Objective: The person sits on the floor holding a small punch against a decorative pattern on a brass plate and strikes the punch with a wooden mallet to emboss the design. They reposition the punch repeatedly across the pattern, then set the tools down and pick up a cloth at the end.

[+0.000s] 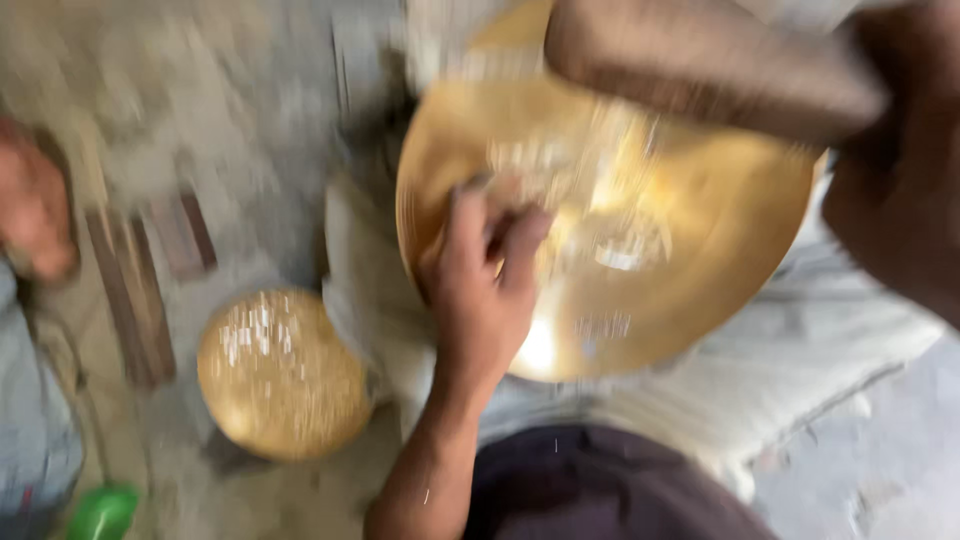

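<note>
The whole view is blurred by motion. A large round brass plate (680, 260) lies tilted over a pale sack in front of me. My left hand (480, 300) reaches up from below and lies on the plate's left part. Its fingers are curled against the metal and hold it. A small grey thing shows at the fingertips, too blurred to name. My right hand (900, 170) is at the right edge. It is closed around a thick brown wooden block or mallet (700, 60) that hangs over the plate's upper rim.
A smaller hammered brass bowl (280, 375) sits on the dusty floor to the lower left. Wooden sticks (130, 300) lie beside it. Part of another person (35, 210) shows at the left edge, a green object (100, 512) at the bottom left. The pale sack (820, 350) spreads to the right.
</note>
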